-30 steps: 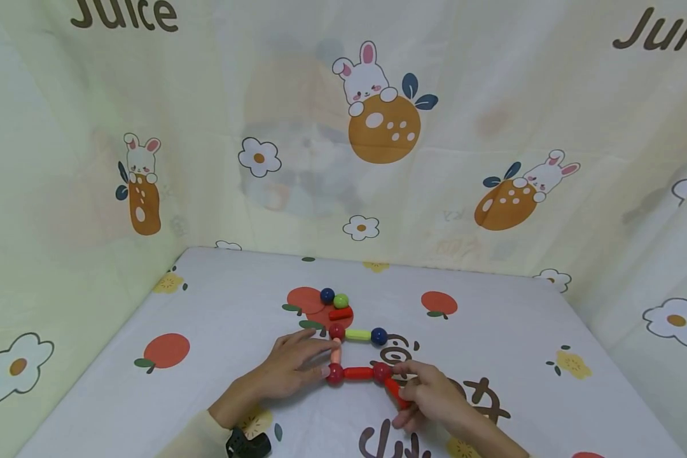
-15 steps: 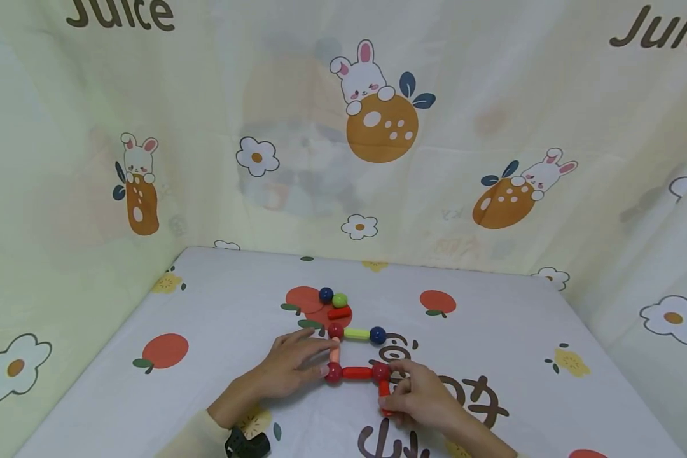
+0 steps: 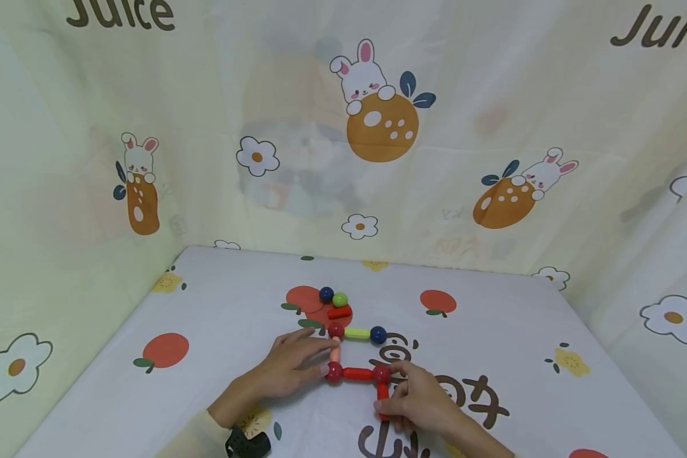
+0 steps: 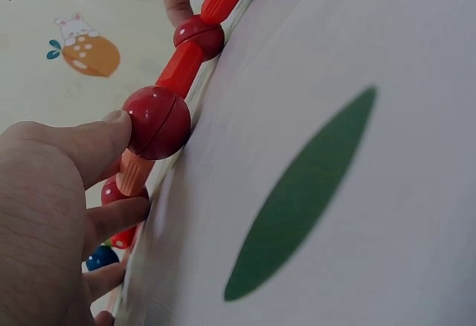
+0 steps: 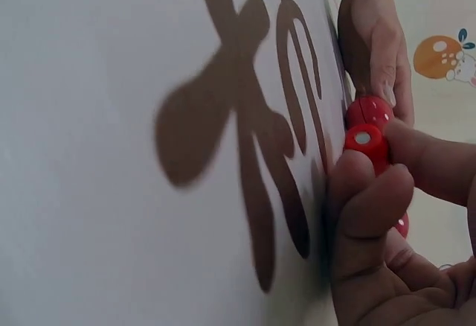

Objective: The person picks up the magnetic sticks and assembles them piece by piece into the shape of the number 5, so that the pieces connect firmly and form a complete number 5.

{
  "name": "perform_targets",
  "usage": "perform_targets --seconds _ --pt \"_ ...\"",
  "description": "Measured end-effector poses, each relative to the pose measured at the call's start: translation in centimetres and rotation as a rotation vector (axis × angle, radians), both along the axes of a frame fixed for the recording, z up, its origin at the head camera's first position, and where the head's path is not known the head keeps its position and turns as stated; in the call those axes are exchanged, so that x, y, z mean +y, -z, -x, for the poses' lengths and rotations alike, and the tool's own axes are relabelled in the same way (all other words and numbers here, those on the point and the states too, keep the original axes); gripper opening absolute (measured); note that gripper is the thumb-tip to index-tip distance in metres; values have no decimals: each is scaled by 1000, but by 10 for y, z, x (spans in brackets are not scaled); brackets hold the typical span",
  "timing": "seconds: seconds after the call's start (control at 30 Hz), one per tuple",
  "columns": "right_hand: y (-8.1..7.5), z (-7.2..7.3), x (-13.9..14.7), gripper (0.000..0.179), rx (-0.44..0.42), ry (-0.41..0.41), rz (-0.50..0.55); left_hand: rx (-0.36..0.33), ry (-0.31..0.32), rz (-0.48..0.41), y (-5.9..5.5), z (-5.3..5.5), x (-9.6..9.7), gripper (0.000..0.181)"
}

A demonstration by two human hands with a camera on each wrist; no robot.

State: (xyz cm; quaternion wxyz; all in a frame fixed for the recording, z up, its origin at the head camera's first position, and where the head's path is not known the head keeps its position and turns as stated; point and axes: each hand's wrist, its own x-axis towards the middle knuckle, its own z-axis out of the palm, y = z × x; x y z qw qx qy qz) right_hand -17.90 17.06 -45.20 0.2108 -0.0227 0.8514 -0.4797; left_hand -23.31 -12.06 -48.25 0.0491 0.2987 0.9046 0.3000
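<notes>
Red magnetic balls and rods form a chain on the table. My left hand (image 3: 292, 362) holds its left side, thumb against the near-left red ball (image 4: 158, 123) and a finger over the pink rod (image 4: 136, 173). A red rod (image 3: 357, 374) joins that ball to the right corner ball (image 3: 381, 373). From there another red rod (image 3: 383, 393) points towards me. My right hand (image 3: 418, 397) pinches this rod between thumb and fingers, forefinger at the corner ball. In the right wrist view the rod's end (image 5: 362, 138) shows a silvery disc.
From the far-left ball (image 3: 336, 331) a light-green rod (image 3: 357, 333) leads to a dark-blue ball (image 3: 378, 335). Behind lie a loose blue ball (image 3: 326, 294), a green ball (image 3: 340, 299) and a red rod (image 3: 340, 313). A printed curtain (image 3: 298, 203) hangs beyond the table.
My right hand has shifted left, swinging the near red rod from a slant to nearly straight towards me at the corner ball. My left hand stays in place.
</notes>
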Motion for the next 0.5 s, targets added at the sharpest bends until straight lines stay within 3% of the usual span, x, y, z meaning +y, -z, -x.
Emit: perform_targets --seconds 0.13,0.37,0.5 --pt "-4 8 6 74 75 -37 -55 -3 10 2 -2 2 1 51" --pt "-9 28 21 50 322 -55 -70 -25 9 3 -1 3 1 52" --pt "-9 38 26 56 429 -83 -74 -50 6 -1 0 3 0 53"
